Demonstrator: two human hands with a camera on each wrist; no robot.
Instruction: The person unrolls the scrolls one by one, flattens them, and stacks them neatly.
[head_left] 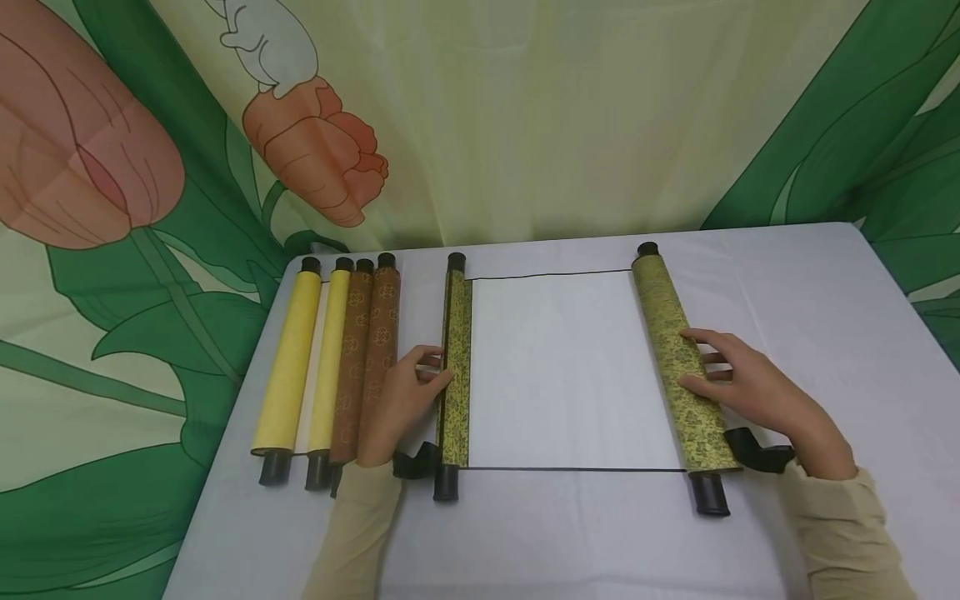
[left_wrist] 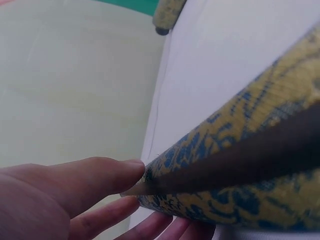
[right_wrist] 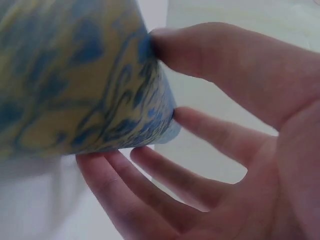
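A hanging scroll with green-gold patterned ends and black knobs lies partly unrolled, its white sheet (head_left: 558,375) spread between two rollers. My left hand (head_left: 401,400) holds the narrow left roller (head_left: 454,417) near its middle. In the left wrist view the thumb (left_wrist: 120,172) lies at its dark edge strip, with the other fingers curling beneath. On the opposite side my right hand (head_left: 750,383) holds the thicker right roll (head_left: 671,350), which slants. The right wrist view has the thumb (right_wrist: 210,50) against one side of this roll and several fingertips along its underside.
Left of the scroll lie two yellow rolls (head_left: 288,367) and two brown patterned rolls (head_left: 381,317), side by side and close to my left forearm. The white-covered table (head_left: 840,317) backs onto a printed curtain (head_left: 562,125). Dark wrist straps (head_left: 757,454) sit near both hands.
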